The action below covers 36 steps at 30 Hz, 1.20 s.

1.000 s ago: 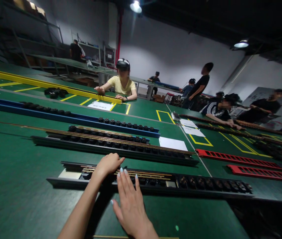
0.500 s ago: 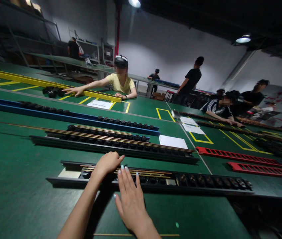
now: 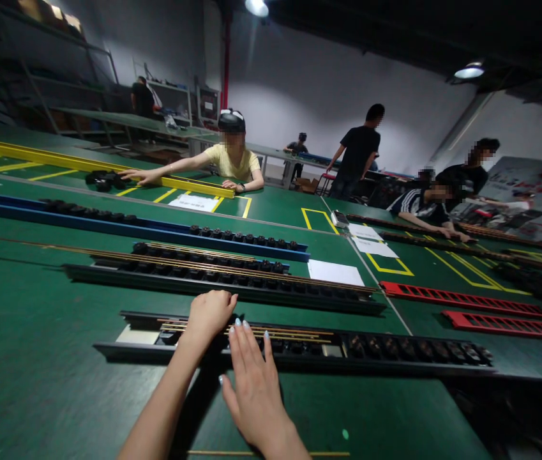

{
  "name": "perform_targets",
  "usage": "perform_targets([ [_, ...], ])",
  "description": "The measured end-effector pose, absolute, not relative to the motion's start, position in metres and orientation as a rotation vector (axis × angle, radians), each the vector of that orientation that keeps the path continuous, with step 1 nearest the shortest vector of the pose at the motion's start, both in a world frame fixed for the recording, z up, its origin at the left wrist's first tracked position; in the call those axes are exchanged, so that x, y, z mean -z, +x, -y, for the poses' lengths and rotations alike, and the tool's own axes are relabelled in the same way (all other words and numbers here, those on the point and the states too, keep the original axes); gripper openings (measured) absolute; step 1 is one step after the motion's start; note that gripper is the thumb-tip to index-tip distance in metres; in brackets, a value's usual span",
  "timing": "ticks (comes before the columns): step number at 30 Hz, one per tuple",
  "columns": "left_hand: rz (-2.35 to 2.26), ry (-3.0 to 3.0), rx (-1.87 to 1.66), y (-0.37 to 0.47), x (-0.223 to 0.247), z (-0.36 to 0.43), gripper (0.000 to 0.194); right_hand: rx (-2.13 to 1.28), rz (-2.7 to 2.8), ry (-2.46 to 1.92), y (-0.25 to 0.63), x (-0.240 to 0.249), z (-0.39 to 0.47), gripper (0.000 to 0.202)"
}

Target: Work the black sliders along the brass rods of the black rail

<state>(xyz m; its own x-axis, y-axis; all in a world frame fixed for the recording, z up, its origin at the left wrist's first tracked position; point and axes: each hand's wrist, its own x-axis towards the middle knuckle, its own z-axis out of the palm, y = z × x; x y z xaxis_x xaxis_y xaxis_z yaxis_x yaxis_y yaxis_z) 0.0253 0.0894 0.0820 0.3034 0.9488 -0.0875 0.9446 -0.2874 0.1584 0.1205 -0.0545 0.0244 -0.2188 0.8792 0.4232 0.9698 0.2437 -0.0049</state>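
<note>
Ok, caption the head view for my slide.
Left hand and right hand at a black rail with thin rods, on a green table.

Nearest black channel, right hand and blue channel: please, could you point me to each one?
Nearest black channel (image 3: pixel 318 363): head view, on its front wall.
Right hand (image 3: pixel 255 383): head view, on the back of the hand.
Blue channel (image 3: pixel 156 233): head view, on its front wall.

Cannot see fingertips of the left hand (image 3: pixel 210 313), nor all the gold rods (image 3: pixel 299 330) behind it; cannot trace the nearer red rack (image 3: pixel 514 331), right of the right hand (image 3: pixel 255 386), past the edge.
</note>
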Motion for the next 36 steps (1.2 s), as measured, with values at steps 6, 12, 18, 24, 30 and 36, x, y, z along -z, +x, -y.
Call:
perform_targets([
  [6,-1.739,2.347,-0.019,0.023,-0.078,-0.089,0.053,0.374,2.188,-1.716,0.119,-0.022,0.054,0.065],
  [12,-1.634,2.351,-0.004,0.022,-0.078,-0.092,0.052,0.307,2.211,-1.705,0.122,-0.029,0.056,0.067],
  [18,-1.691,2.348,-0.012,0.024,-0.078,-0.091,0.051,0.280,2.185,-1.734,0.129,-0.038,0.058,0.066],
  [24,-1.665,2.353,0.036,0.025,-0.079,-0.092,0.052,0.260,2.157,-1.763,0.135,-0.043,0.059,0.067],
  [30,-1.688,2.363,0.059,0.025,-0.080,-0.091,0.059,0.313,2.028,-1.820,0.140,-0.041,0.062,0.066],
  [36,-1.701,2.382,0.057,0.026,-0.079,-0.091,0.061,0.305,1.993,-1.818,0.146,-0.039,0.063,0.064],
])
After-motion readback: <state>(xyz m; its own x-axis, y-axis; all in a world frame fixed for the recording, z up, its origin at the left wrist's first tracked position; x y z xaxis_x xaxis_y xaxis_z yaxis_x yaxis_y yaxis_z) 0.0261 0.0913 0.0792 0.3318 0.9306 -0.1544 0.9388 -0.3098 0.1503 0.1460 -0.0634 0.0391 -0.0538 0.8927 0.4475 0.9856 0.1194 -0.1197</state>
